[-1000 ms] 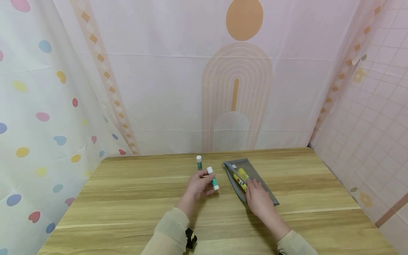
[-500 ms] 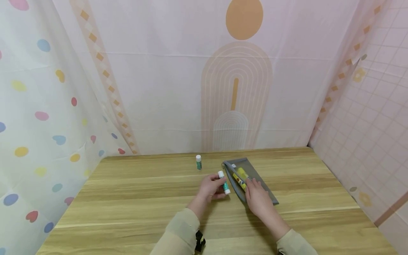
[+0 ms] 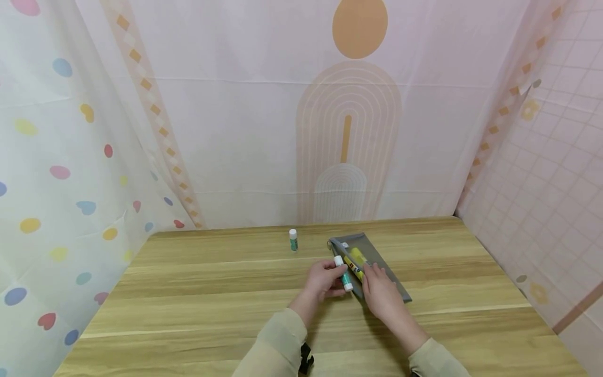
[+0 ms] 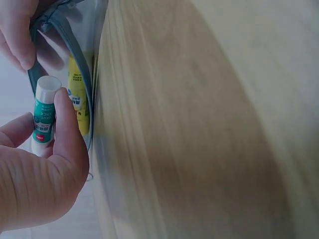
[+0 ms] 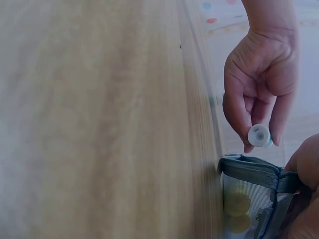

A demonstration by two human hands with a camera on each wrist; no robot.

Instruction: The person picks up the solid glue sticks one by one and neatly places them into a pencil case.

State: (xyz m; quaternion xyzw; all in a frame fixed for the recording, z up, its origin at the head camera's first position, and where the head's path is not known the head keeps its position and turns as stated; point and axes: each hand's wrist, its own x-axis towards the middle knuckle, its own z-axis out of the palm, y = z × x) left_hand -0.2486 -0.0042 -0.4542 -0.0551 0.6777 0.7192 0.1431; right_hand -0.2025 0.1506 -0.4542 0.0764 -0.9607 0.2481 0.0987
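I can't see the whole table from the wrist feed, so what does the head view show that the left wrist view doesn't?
Only the head view shows the second glue stick standing upright and alone on the table, plus the whole grey pouch. Only the left wrist view shows the printed label of the held glue stick up close and the yellow stick behind the pouch's zip. Both show the left hand pinching that glue stick at the pouch mouth, with the right hand on the pouch.

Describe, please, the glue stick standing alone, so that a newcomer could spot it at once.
Start at the wooden table and look towards its far edge, left of the grey pouch. There a small glue stick stands upright, untouched, unlike the matching green stick in the left hand.
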